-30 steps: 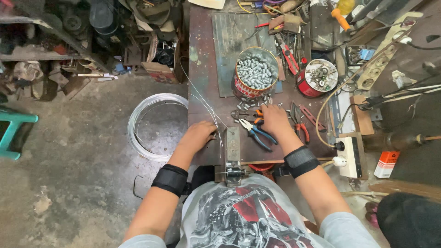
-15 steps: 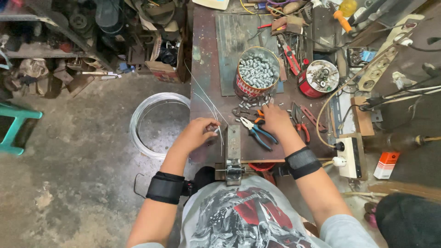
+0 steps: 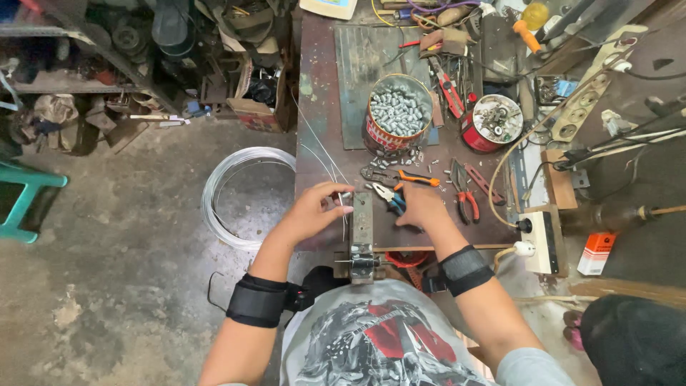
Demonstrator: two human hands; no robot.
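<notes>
While the left hand (image 3: 314, 209) pinches a thin steel wire (image 3: 323, 159) between thumb and forefinger just beside the metal bar jig (image 3: 361, 218) bolted at the near edge of the bench (image 3: 318, 107), the right hand (image 3: 420, 206) lies over the blue-handled pliers (image 3: 389, 200), its fingers curled down on the handles; whether they have actually closed around them I cannot tell. The wire runs from the pinch toward eleven o'clock, across the bench corner, and seems to feed from the wire coil (image 3: 239, 193) lying on the floor at nine o'clock of the jig.

The main risk, as I judge it, is the springy wire: if the pinch slackens, the free end could whip back toward the coil or flick up at the person. A snag in the coil's loops could jerk the strand out of line with the jig. The pliers' tips point at the left fingertips, so a hasty grab could nip skin. At twelve o'clock the open tin of small metal pieces (image 3: 397, 113) sits close, with loose pieces scattered below it; a sweeping forearm might tip it or scatter more. The orange-handled pliers (image 3: 409, 176) lie just beyond and could be picked up by mistake.
</notes>
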